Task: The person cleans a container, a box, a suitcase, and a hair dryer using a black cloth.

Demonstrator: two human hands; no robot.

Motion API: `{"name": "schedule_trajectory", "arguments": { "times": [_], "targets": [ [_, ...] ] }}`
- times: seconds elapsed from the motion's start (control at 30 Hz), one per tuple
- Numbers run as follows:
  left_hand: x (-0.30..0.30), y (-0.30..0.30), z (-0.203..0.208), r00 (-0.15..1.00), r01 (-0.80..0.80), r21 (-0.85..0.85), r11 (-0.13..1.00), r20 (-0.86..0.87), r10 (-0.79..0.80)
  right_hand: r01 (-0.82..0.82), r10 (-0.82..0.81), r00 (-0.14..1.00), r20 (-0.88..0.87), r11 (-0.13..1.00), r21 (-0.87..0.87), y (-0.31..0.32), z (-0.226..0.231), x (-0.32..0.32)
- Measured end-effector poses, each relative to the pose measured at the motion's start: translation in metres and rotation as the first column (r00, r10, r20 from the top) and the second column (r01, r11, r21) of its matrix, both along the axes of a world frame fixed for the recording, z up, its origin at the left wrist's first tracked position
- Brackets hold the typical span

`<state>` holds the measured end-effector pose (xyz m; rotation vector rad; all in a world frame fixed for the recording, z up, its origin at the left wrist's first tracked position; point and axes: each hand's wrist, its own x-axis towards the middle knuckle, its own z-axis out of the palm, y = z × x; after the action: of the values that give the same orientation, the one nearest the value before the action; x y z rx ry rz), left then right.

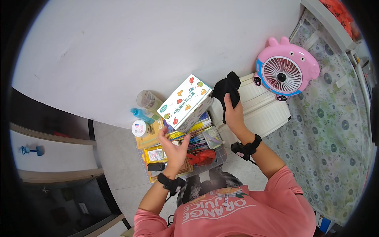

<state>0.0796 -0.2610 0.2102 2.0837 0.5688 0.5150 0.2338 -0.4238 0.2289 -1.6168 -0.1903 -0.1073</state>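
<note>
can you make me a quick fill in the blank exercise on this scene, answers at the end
The cap in the right hand is ____ in colour. The animal-shaped fan has a mostly ____ head. In the picture, the white box is to the ____ of the cap.

Missing words: black; pink; left

Place: a home, by its furnishings
Fan (pixel 281 77): pink, animal-shaped, upper right
Cloth (pixel 321 130): patterned, right
Floor (pixel 114 150): tiled, lower left

Pink pig-shaped fan (pixel 281 76) on white ribbed case (pixel 263 114), floral-print cloth (pixel 325 130) to right; blue bottle (pixel 142 115) just beside white-lidded jar (pixel 139 128).
</note>
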Motion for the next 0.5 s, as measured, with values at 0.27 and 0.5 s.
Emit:
{"name": "schedule_trajectory", "arguments": {
  "times": [0.27, 0.5],
  "targets": [
    [0.037, 0.039, 0.009, 0.984, 0.090, 0.233, 0.968, -0.170, -0.050, 0.006, -0.003, 1.000, -0.022, 0.993, 0.121, -0.005, 0.014, -0.010],
    [0.014, 0.005, 0.009, 0.996, 0.092, 0.357, 0.930, -0.039, -0.084, -0.005, 0.045, 0.966, 0.255, 0.988, -0.157, -0.010, 0.012, -0.024]
  ]
}}
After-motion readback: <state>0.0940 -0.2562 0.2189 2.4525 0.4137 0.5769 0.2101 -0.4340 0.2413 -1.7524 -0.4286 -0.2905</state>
